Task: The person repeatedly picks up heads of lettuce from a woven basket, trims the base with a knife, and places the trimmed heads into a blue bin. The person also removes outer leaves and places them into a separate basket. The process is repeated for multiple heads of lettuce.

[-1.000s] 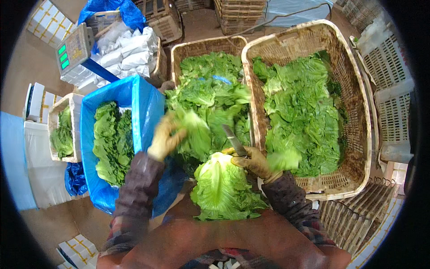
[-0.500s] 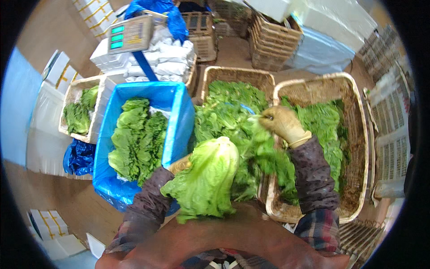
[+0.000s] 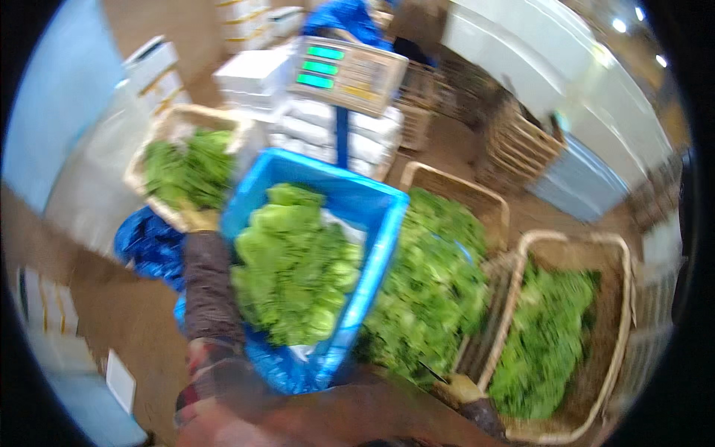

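My left hand (image 3: 198, 217), in a yellowish glove, reaches to the near edge of a small pale crate (image 3: 141, 190) at the left. Long green leafy vegetables (image 3: 197, 164) lie in that crate, against the fingers; blur hides the grip. Low at the right, my gloved right hand (image 3: 460, 389) is closed, with a thin dark knife (image 3: 433, 372) sticking out of it. It is beside a heap of loose green leaves (image 3: 424, 290) in a middle basket (image 3: 456, 179). Between my hands stands a blue-lined crate (image 3: 387, 257) holding lettuce heads (image 3: 294, 261).
A basket (image 3: 620, 298) with more green leaves (image 3: 544, 335) stands at the right. Behind the blue-lined crate are a scale display (image 3: 348, 74) on a blue post and white bags (image 3: 309, 123). Stacked baskets (image 3: 521, 141) stand farther back. Blue plastic (image 3: 149, 242) lies beside the left crate.
The view has swung left. My left hand has gone from the lettuce head it held before me to the small left crate. My right hand has drawn back from the leaf heap toward me.
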Motion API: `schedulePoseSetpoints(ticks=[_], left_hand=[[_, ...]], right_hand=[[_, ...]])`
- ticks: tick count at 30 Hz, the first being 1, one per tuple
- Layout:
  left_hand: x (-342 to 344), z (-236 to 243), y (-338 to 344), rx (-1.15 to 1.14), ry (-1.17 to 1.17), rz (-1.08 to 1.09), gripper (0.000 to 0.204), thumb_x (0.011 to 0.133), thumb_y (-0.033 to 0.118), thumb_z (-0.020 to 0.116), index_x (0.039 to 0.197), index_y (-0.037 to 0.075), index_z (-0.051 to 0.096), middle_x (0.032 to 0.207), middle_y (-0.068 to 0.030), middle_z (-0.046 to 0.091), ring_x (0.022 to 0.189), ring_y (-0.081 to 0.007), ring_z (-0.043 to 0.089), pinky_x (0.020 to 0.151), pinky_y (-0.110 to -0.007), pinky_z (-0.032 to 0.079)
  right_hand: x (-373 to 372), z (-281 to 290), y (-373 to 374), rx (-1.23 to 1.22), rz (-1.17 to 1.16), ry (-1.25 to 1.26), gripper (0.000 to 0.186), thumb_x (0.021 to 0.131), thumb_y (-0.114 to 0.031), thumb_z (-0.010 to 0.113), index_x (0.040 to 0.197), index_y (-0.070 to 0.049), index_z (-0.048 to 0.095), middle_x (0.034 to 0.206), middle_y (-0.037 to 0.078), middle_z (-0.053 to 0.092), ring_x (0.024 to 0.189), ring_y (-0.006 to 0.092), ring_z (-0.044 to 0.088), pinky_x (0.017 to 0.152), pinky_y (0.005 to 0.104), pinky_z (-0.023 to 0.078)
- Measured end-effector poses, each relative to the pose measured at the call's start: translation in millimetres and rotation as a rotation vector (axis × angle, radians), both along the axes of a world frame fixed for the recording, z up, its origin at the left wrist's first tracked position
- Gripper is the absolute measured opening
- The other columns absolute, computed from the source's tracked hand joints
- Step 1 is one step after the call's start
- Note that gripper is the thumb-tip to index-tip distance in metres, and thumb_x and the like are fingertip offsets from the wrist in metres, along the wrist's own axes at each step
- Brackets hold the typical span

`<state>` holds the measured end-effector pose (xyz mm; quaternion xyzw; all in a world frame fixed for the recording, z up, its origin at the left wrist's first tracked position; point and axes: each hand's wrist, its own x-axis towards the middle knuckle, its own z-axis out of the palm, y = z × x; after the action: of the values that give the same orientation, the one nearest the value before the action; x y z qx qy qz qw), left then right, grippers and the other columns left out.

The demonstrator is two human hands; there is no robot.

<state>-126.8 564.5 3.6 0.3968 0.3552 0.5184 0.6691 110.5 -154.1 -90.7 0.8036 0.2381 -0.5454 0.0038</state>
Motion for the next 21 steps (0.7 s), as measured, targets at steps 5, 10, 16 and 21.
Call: schedulePoseSetpoints(ticks=[5,10,16,21], left_hand=[[64.5,-32.8,-132.6,-0.132,-0.451,-0.305,0.061,0.113,0.042,0.033,0.166,0.016,0.021,0.170,-0.0113,0.025,0.156,-0.0250,0.025,0.127,-0.042,0.019],[180.2,-94.6,-403.5,-0.438,-0.230,-1.029,0.062,0.108,0.045,0.047,0.161,0.014,0.035,0.151,-0.0164,0.050,0.129,-0.0341,0.056,0.110,-0.053,0.045],[360.9,-73.3,-529.2,-0.432,-0.145,-1.404,0.076,0.102,0.051,0.060,0.161,0.011,0.034,0.149,-0.0187,0.052,0.126,-0.0333,0.061,0.106,-0.049,0.050],[508.6,-63.9,-599.9,-0.343,0.001,-1.606,0.080,0.102,0.039,0.065,0.161,0.001,0.027,0.150,-0.0235,0.052,0.127,-0.0293,0.061,0.106,-0.041,0.051]], right_hand=[[16.8,17.5,-12.4,0.125,-0.063,-0.051,0.064,0.105,-0.056,0.049,0.144,-0.006,0.057,0.136,0.024,0.063,0.121,0.0397,0.063,0.104,0.0494,0.049],[95.5,58.0,-82.1,0.229,-0.363,-0.108,0.059,0.103,-0.054,0.055,0.149,-0.018,0.054,0.142,0.019,0.062,0.128,0.0355,0.060,0.111,0.0478,0.046],[320.1,123.5,-187.1,0.422,-0.520,-0.717,0.063,0.100,-0.047,0.062,0.152,-0.015,0.048,0.157,0.021,0.047,0.140,0.0339,0.051,0.119,0.0466,0.039],[454.4,114.2,-187.7,0.615,-1.535,-0.430,0.073,0.100,-0.045,0.064,0.157,-0.006,0.040,0.158,0.020,0.046,0.142,0.0339,0.049,0.120,0.0439,0.034]])
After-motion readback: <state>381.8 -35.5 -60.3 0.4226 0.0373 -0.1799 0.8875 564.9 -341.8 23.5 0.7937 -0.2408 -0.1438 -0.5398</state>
